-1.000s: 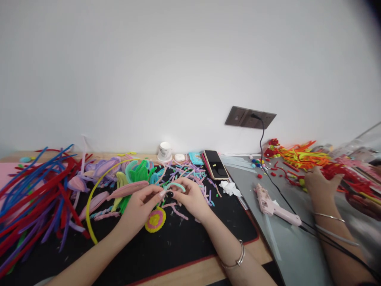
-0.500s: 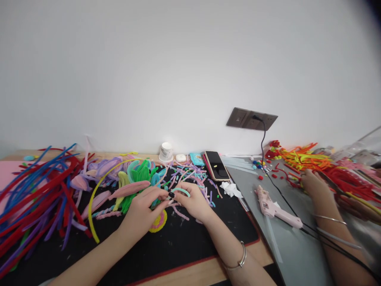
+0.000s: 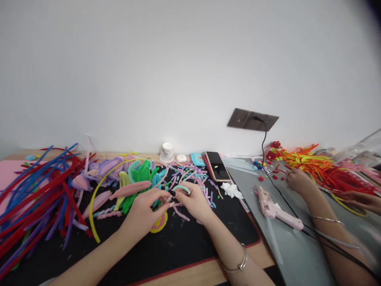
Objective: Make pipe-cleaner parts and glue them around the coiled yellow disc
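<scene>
Both the right hand [image 3: 195,201], pinching a curved mint-green fuzzy stem [image 3: 182,188], and the left hand [image 3: 145,207] have fingers nearly together. The left's hold is unclear

A slim silvery bangle [image 3: 240,267] circles the right forearm [image 3: 224,238], lower right of centre; the right hand [image 3: 195,201] shows a dark nail [image 3: 172,193], the left hand [image 3: 145,208] a pale nail [image 3: 172,204].

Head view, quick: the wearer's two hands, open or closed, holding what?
Left hand: bent, near the mint strip; cannot tell if it is closed on anything.
Right hand: closed, holding the mint strip.
</scene>
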### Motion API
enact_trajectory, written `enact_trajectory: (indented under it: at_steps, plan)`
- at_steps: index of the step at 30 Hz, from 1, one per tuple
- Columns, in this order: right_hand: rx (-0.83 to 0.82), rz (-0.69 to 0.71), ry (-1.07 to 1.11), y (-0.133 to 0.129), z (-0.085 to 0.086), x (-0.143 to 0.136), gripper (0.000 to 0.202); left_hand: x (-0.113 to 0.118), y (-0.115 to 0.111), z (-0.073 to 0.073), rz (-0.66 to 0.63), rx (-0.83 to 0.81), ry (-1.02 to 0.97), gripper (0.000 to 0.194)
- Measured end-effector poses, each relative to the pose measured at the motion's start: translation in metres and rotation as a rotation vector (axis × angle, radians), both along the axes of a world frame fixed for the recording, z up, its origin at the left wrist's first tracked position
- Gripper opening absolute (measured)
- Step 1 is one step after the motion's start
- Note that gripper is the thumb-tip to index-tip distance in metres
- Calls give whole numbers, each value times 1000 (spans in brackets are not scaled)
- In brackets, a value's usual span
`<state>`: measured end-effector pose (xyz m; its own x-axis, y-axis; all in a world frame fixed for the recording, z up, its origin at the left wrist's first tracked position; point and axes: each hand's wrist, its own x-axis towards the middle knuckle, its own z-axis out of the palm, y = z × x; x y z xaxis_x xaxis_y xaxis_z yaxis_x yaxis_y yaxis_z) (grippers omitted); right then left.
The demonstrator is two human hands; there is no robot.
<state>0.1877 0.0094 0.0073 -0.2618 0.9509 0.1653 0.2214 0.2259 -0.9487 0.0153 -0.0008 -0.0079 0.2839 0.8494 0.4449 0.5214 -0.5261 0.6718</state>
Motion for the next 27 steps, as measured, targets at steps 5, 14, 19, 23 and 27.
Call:
enact_trajectory:
  at_steps: [5,14,19,23,27]
  plan:
    - [15,2,10,-1,2,-1,15,0,-2,3,11,-20,-6,11]
    - [-69,49,106,1,-3,-2,15,1,-2,7,-3,-342,-190,15]
    - [-57,140,159,0,-1,0,14,2,-2,9,-82,-623,-465,19]
    - [-54,266,166,-2,3,2,16,2,-4,7,-203,-804,-648,19]
    - [-99,397,262,-4,5,2,18,0,-5,4,-342,-995,-807,18]
